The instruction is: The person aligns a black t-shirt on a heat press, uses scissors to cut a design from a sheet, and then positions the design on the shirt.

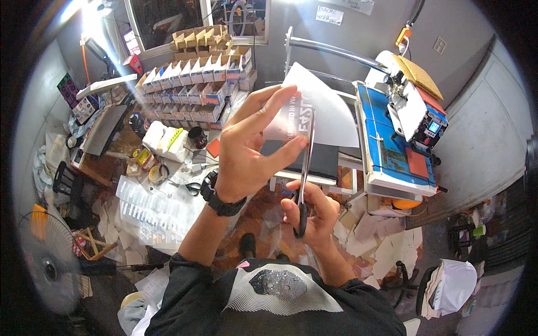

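Note:
My left hand (252, 137), with a black watch (219, 196) on its wrist, is raised in the middle. Its fingers and thumb pinch the left side of a translucent sheet of film (328, 109) that bears white lettering. My right hand (314, 215) sits lower and grips the black handles of a pair of scissors (305, 173). The blades point upward and lie along the film, just right of the printed lettering and beside my left thumb tip. Whether the blades are apart or together is hard to tell.
A heat press (400, 140) with a blue bed stands at the right. Tiered cardboard bins (190, 73) rise behind the cluttered table at left, where printed sheets (154, 215) and another pair of scissors (193, 188) lie. A fan (50, 269) is at lower left. Paper scraps (386, 252) cover the floor.

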Demonstrator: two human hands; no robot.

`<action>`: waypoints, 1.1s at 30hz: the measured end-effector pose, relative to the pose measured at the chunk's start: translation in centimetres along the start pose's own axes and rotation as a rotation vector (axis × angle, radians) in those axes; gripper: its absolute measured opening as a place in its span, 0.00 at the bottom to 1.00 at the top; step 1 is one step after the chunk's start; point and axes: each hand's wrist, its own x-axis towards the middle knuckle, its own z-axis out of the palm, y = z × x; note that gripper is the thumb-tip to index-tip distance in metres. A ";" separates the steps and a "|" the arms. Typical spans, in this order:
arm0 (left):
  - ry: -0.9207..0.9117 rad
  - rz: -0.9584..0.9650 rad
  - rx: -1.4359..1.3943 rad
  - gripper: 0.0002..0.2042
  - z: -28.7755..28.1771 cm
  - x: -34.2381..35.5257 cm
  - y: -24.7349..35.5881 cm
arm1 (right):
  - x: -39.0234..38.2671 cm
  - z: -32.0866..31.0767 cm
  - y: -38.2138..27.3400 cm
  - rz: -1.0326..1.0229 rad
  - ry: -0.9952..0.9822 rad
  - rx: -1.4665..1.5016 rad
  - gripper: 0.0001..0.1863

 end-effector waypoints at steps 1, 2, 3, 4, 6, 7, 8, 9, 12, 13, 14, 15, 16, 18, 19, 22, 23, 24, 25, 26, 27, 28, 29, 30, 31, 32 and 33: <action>0.000 0.005 -0.013 0.32 0.1 0.1 0.0 | 0.2 0.0 -0.2 0.001 0.005 0.000 0.16; 0.002 0.007 -0.022 0.32 0.1 0.0 0.0 | 0.5 0.1 -0.3 0.004 0.006 0.005 0.16; -0.002 0.013 -0.013 0.32 0.0 0.0 -0.1 | 0.7 0.2 -0.4 0.008 0.007 0.010 0.16; -0.006 0.019 -0.005 0.32 -0.1 0.0 -0.1 | 0.8 0.2 -0.4 0.016 0.004 0.014 0.16; -0.013 0.019 0.011 0.32 -0.2 0.0 -0.1 | 1.1 0.1 -0.3 0.030 -0.005 0.018 0.16; -0.017 0.011 0.019 0.32 -0.2 0.0 0.0 | 1.0 0.1 -0.3 0.039 -0.001 0.011 0.16; -0.019 0.011 0.032 0.32 -0.3 0.2 0.1 | 1.1 0.1 -0.2 0.040 0.001 0.007 0.16; -0.018 0.010 0.041 0.31 -0.5 0.3 0.0 | 1.2 0.3 -0.2 0.042 0.003 0.004 0.16; -0.030 0.032 0.142 0.31 -1.2 0.3 -0.2 | 1.2 1.0 0.6 0.022 0.011 0.005 0.16; -0.047 0.041 0.225 0.31 -1.7 0.1 -0.1 | 1.0 1.3 0.6 0.072 -0.003 0.005 0.16; -0.059 0.068 0.312 0.31 -2.1 0.3 0.1 | 0.9 1.4 0.8 0.075 -0.002 0.048 0.16; -0.034 0.086 0.263 0.31 -1.9 0.2 -0.3 | 0.9 1.2 0.7 0.050 0.004 0.037 0.15; -0.012 0.105 0.217 0.32 -1.5 0.2 -0.7 | 1.1 0.9 0.6 0.026 0.010 0.029 0.15; -0.017 0.058 0.183 0.30 -0.8 0.4 0.0 | 1.0 0.3 0.8 0.093 0.012 0.043 0.15; -0.016 0.020 0.106 0.30 -0.4 0.4 -0.1 | 1.0 0.2 1.2 0.087 0.020 0.075 0.15; -0.018 -0.020 0.060 0.30 -1.0 0.0 -0.2 | 1.4 0.7 0.7 0.075 -0.007 0.081 0.17; -0.018 -0.020 0.071 0.30 -1.2 -0.2 -0.3 | 1.2 1.0 0.7 0.100 -0.004 0.096 0.17; -0.020 -0.015 0.087 0.30 -1.4 -0.4 -0.4 | 1.1 1.3 0.7 0.124 0.001 0.110 0.17; -0.021 -0.011 0.103 0.30 -1.6 -0.5 -0.5 | 1.0 1.5 0.7 0.149 0.005 0.124 0.17; -0.024 -0.002 0.117 0.29 -1.7 -0.6 -0.5 | 0.9 1.5 0.7 0.139 0.014 0.118 0.17; -0.023 -0.011 0.091 0.29 -1.6 -0.7 -0.6 | 0.8 1.4 0.9 0.129 0.022 0.113 0.17; -0.021 -0.020 0.065 0.29 -1.3 -0.7 -0.7 | 0.8 1.4 1.0 0.118 0.030 0.108 0.17; -0.022 -0.029 0.047 0.29 -1.3 -0.7 -0.6 | 0.9 1.5 0.7 0.117 0.035 0.112 0.17; -0.024 -0.020 0.065 0.29 -1.3 -0.8 -0.6 | 1.1 1.5 0.4 0.117 0.039 0.116 0.17; -0.026 -0.010 0.083 0.29 -1.3 -0.9 -0.5 | 1.2 1.5 0.2 0.116 0.043 0.120 0.17; -0.028 -0.003 0.098 0.29 -1.3 -1.1 -0.5 | 1.3 1.5 0.1 0.110 0.040 0.114 0.17; -0.022 -0.029 0.071 0.30 -1.3 -1.3 -0.5 | 1.4 1.6 0.1 0.105 0.038 0.108 0.17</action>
